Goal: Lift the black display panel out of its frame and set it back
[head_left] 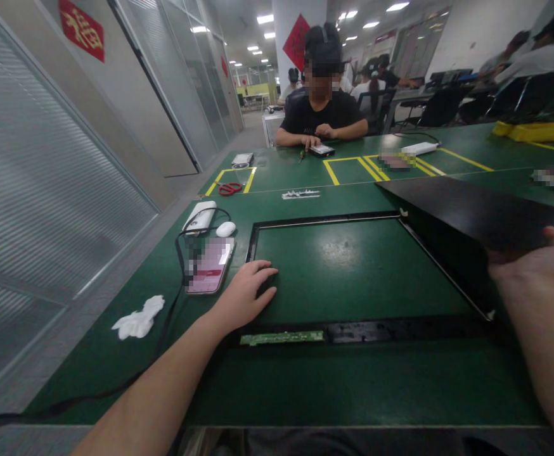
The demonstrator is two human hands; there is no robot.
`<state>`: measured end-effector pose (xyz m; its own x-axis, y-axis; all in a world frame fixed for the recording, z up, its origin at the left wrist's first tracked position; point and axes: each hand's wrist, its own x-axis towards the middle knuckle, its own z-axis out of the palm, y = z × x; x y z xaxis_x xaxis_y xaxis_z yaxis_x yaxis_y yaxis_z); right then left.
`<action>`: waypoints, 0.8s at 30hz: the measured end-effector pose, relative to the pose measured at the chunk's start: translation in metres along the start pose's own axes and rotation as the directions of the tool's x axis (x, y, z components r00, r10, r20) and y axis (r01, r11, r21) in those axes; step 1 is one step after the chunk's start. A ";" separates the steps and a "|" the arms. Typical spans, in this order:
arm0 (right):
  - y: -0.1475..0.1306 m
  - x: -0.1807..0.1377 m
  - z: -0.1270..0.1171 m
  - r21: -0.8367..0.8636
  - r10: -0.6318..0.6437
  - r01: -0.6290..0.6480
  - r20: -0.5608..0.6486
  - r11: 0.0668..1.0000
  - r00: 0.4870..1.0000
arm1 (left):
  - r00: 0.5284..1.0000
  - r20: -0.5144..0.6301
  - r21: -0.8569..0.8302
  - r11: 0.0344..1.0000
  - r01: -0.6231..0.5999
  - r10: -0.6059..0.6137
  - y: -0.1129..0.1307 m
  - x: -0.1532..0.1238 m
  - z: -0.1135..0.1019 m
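A thin black rectangular frame (329,221) lies on the green table (343,386), its middle open to the tabletop. A narrow green circuit board (281,338) sits along the frame's wider near bar. My left hand (244,292) rests over the frame's left side, fingers stretched out and apart. On the right, my right hand (534,263) grips a dark flat panel (476,206) from below, palm up. The panel is tilted and raised above the table beside the frame's right side; its far-left corner is close to the frame's corner. Some fingers are hidden by the panel.
Left of the frame are a phone (210,266), a white earbud case (225,229), a white power bank (201,217), a black cable (182,266) and crumpled tissue (139,318). Red scissors (230,189) and white strips (300,194) lie farther back. A person (324,114) sits opposite.
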<state>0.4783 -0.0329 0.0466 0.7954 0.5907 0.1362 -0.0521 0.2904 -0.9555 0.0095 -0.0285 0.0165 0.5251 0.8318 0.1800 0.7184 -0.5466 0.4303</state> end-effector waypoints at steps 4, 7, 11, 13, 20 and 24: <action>0.008 0.003 -0.003 0.335 0.190 -0.151 -0.086 0.930 0.978 | 1.000 0.019 0.049 0.999 -0.002 0.001 0.000 0.000 0.001; 0.012 0.006 -0.005 0.336 0.200 -0.156 -0.099 0.929 0.975 | 1.000 0.019 0.062 0.998 -0.008 0.006 -0.001 0.000 0.002; 0.013 0.008 -0.006 0.293 0.220 -0.178 -0.114 0.939 0.969 | 1.000 0.024 0.057 0.998 -0.004 0.002 -0.002 0.000 0.002; 0.012 0.008 -0.006 0.264 0.234 -0.194 -0.129 0.945 0.964 | 1.000 0.024 0.049 0.999 -0.003 0.002 -0.001 0.000 0.001; 0.013 0.011 -0.008 0.186 0.264 -0.236 -0.141 0.954 0.954 | 1.000 0.027 0.040 0.999 -0.005 0.004 -0.001 0.000 0.000; 0.013 0.012 -0.010 0.076 0.239 -0.232 -0.113 0.970 0.964 | 0.999 0.037 0.050 0.999 -0.006 0.004 -0.001 0.000 -0.001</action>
<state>0.4938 -0.0298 0.0333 0.8230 0.5536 -0.1270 -0.2809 0.2024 -0.9382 0.0089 -0.0280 0.0168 0.5445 0.8254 0.1492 0.7372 -0.5557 0.3843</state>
